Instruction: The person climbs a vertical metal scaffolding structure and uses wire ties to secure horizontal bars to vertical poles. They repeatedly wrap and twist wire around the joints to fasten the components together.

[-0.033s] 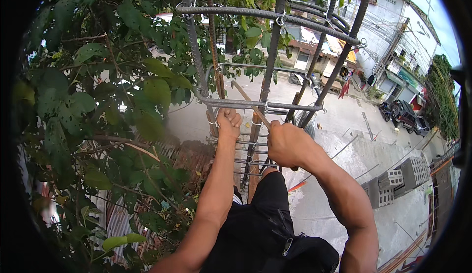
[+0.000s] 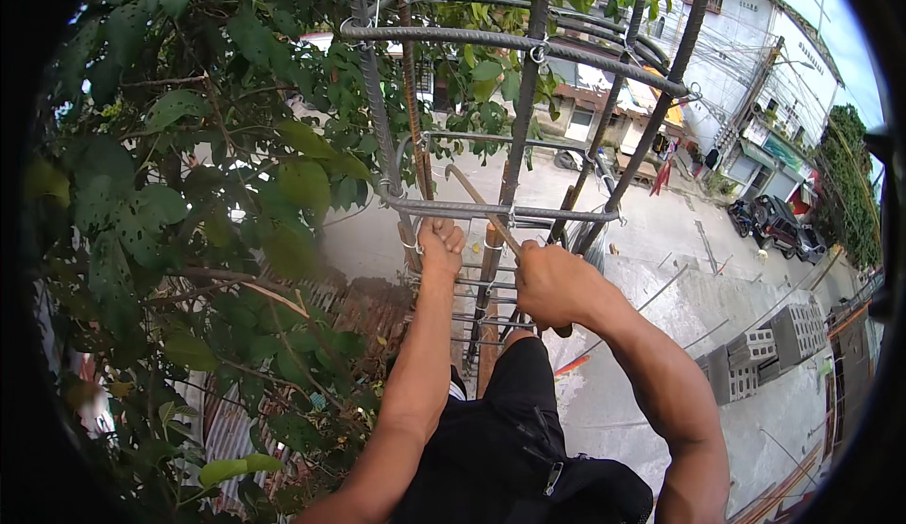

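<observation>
A cage of upright ribbed steel rebars with square stirrups, tied with wire, rises in front of me. My left hand is a closed fist just under the nearest low stirrup, by a rusty upright bar; what lies inside its fingers is hidden. My right hand wraps round a thin brownish bar with a hooked tip. That bar slants up to the left across the low stirrup, its hook close to the rusty upright. Its lower end shows beneath my right fist.
Leafy branches crowd the left side, above corrugated metal sheets. More stirrups run down the cage below my hands. Far beneath lie a concrete slab with protruding rods, grey hollow blocks and a street with a parked dark vehicle.
</observation>
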A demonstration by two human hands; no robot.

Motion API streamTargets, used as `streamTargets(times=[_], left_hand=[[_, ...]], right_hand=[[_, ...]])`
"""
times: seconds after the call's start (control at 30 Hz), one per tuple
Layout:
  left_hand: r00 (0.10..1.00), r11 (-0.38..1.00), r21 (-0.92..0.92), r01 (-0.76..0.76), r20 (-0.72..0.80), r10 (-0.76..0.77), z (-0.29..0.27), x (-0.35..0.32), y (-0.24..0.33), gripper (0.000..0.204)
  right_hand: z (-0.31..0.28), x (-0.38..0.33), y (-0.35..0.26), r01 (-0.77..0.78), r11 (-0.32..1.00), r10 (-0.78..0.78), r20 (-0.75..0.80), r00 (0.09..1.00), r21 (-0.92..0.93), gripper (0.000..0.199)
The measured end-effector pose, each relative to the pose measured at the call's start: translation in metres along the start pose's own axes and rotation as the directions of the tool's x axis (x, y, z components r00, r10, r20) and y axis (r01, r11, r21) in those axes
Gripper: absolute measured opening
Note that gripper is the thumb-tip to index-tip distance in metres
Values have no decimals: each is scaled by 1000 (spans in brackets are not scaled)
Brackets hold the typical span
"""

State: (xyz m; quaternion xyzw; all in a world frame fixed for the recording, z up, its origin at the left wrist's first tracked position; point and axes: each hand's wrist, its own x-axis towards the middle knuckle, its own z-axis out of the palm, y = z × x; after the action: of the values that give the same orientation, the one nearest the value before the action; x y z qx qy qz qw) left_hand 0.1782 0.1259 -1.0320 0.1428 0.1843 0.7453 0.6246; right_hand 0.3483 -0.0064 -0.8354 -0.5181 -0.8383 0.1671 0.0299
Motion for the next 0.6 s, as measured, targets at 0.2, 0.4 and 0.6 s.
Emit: streamTargets(times=[0.2,0.4,0.6], left_hand=[[998,995,-87,-58,-34,55,7,-3,-3,33],[985,981,-153,-116,-141,94,38,3,-14,37],[986,983,-83,-166,-30,164,47,8,-26,41]], right_hand=[[-9,3,7,-49,973,0,215,977,224,23],[-1,8,20,-188,629,-124,337,933,754,15],[24,5,15,-175,266,-162,223,961,948,9]])
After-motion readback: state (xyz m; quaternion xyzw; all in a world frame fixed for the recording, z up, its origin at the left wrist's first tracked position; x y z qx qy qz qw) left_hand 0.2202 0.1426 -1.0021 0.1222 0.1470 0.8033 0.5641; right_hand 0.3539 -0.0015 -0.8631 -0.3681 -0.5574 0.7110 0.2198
